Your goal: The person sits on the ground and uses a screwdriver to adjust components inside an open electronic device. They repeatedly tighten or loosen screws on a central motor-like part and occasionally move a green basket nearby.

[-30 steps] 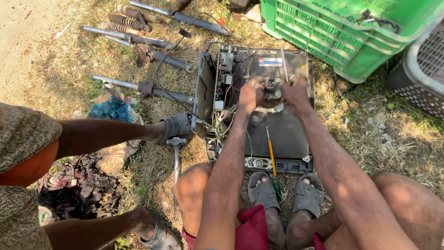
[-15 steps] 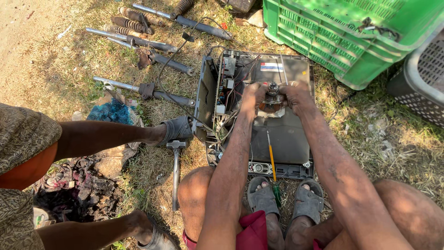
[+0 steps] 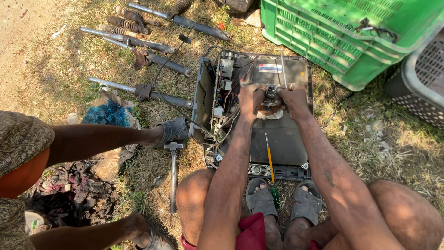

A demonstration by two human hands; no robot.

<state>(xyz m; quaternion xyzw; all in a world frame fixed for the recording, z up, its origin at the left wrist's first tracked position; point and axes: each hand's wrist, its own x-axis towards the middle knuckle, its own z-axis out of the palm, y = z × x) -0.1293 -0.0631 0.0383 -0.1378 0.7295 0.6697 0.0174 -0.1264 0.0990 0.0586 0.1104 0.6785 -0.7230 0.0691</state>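
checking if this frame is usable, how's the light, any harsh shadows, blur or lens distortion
Head view: hard sunlight, sharp focus, no motion blur; the green plastic crate and bare forearms are brightly lit, while the left hand and right hand shade the small metal part between them; deep shadow lies over the dark scrap pile at lower left; wide-angle stretch shows at the edges.

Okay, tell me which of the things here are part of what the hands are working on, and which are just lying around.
In hand:
left hand and right hand, both gripping the round part
opened television back
screwdriver lying on it

Lying about:
hammer
metal rods with springs
green crate
grey basket
blue scrap
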